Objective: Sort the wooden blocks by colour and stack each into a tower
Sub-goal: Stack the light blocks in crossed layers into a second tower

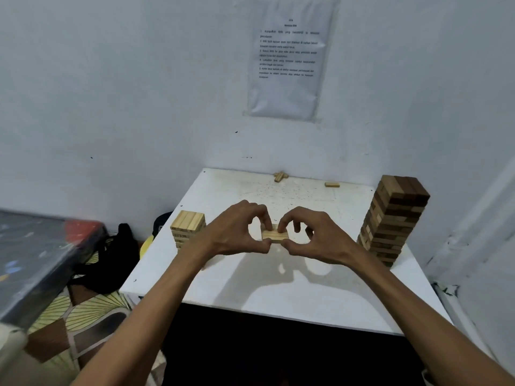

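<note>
White counter [278, 288] sitting in pale-walled corner. Both hands working mid-counter: left hand [237, 232] and right hand [312, 235] each pinching, narrow grip, one end of light blocks [274, 235], seemingly squaring small row. Flanking: short light tower [188, 228] at left edge, tall dark tower [393, 218] right. Lying far back: stray blocks [281, 176]. Risking: elbow or wrist swinging wide, toppling tall tower; squeezing unevenly, skewing row.
</note>
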Demonstrator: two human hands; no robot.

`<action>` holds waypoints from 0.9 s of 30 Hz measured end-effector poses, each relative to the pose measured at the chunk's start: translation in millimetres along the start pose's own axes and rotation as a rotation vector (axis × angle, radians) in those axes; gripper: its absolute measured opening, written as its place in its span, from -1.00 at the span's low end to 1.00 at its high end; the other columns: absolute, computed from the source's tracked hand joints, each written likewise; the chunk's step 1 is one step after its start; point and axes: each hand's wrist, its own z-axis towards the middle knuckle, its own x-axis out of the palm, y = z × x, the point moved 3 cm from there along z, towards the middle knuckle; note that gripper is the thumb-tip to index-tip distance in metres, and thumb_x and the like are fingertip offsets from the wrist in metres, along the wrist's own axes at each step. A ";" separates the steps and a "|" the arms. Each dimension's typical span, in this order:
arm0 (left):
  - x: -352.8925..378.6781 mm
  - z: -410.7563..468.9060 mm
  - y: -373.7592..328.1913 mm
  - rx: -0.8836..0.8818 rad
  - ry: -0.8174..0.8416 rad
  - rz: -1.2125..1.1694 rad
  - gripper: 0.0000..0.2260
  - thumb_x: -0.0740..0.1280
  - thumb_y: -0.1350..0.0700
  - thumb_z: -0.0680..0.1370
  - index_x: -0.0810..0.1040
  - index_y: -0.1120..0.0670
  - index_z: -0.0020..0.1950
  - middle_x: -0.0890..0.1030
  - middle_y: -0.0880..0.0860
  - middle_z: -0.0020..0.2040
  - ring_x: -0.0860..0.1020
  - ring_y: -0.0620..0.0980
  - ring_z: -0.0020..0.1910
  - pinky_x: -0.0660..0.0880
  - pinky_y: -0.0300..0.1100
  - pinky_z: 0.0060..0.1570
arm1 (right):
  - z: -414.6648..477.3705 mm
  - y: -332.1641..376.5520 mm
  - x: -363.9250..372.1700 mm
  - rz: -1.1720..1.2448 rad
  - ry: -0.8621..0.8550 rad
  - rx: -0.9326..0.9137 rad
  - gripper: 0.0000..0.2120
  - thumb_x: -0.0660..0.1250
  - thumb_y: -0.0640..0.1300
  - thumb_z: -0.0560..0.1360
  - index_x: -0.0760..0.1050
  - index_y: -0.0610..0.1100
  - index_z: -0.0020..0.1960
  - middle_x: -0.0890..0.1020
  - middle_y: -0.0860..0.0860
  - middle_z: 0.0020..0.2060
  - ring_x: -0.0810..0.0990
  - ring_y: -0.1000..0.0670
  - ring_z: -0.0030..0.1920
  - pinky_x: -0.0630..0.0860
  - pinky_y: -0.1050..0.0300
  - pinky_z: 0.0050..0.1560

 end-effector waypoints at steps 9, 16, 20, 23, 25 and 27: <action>-53.0 -12.2 23.2 0.021 0.058 -0.009 -0.71 0.46 -0.21 0.34 0.57 -0.24 0.03 0.61 -0.09 -0.01 0.46 -0.05 -0.01 0.47 -0.01 0.03 | 24.7 41.6 15.2 -0.058 -0.098 -0.019 -0.75 0.49 0.07 0.40 0.53 0.14 0.04 0.61 0.20 -0.02 0.50 0.06 -0.02 0.35 0.24 -0.09; -96.4 -31.8 56.3 -0.019 0.095 -0.044 -0.70 0.45 -0.19 0.35 0.63 -0.25 0.07 0.64 0.00 0.06 0.50 -0.03 0.02 0.45 -0.02 0.06 | 56.7 75.2 46.3 -0.052 -0.105 0.016 -0.76 0.50 0.09 0.41 0.51 0.17 0.01 0.60 0.21 -0.02 0.47 0.13 0.00 0.44 0.21 -0.02; -114.0 -45.5 79.0 -0.025 0.109 -0.061 -0.70 0.46 -0.14 0.36 0.64 -0.20 0.09 0.66 -0.01 0.06 0.52 0.06 0.07 0.46 0.09 0.09 | 75.8 93.5 66.6 -0.061 -0.089 -0.004 -0.77 0.49 0.11 0.41 0.48 0.20 -0.01 0.58 0.22 -0.06 0.43 0.23 -0.01 0.37 0.26 -0.09; -123.8 -54.0 92.2 -0.031 0.095 -0.078 -0.70 0.47 -0.11 0.36 0.64 -0.17 0.09 0.66 -0.06 0.08 0.50 0.05 0.04 0.46 0.08 0.10 | 89.0 101.6 79.5 -0.091 -0.074 -0.008 -0.76 0.49 0.12 0.40 0.50 0.17 0.01 0.57 0.22 -0.04 0.40 0.26 0.00 0.35 0.25 -0.11; -128.0 -58.0 100.3 -0.026 0.081 -0.092 -0.70 0.49 -0.09 0.36 0.64 -0.17 0.09 0.65 -0.07 0.09 0.49 0.05 0.03 0.46 0.09 0.11 | 96.1 105.4 85.8 -0.107 -0.074 -0.010 -0.75 0.49 0.12 0.40 0.50 0.17 0.02 0.56 0.22 -0.02 0.39 0.22 -0.01 0.35 0.27 -0.11; -130.1 -60.3 107.6 -0.026 0.064 -0.106 -0.70 0.49 -0.06 0.36 0.64 -0.17 0.09 0.65 -0.07 0.10 0.49 0.06 0.04 0.46 0.13 0.13 | 101.6 107.6 90.9 -0.123 -0.074 -0.009 -0.74 0.48 0.11 0.40 0.51 0.15 0.03 0.56 0.21 -0.01 0.37 0.19 -0.02 0.35 0.29 -0.11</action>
